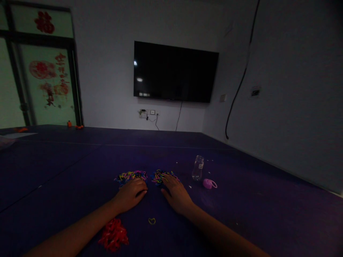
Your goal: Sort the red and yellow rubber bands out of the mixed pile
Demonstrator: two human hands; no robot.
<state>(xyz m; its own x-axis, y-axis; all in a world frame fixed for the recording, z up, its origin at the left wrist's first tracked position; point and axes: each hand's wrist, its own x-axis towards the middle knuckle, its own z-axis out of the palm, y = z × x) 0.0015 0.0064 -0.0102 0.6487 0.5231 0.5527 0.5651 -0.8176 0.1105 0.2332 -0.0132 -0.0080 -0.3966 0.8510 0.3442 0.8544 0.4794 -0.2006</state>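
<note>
Two piles of small multicoloured rubber bands lie side by side on the purple surface. My left hand rests palm down at the near edge of the left pile, its thumb apart from the fingers. On the right pile lie the outstretched fingers of my right hand. A narrow gap separates the two piles. Close to me, below my left forearm, is a heap of red rubber bands. One yellow rubber band lies alone between my forearms. What is under my palms is hidden.
A clear bottle without a cap stands to the right of my right hand. Beside it lies a pink lid with a loop. White scraps dot the purple surface. A television hangs on the far wall.
</note>
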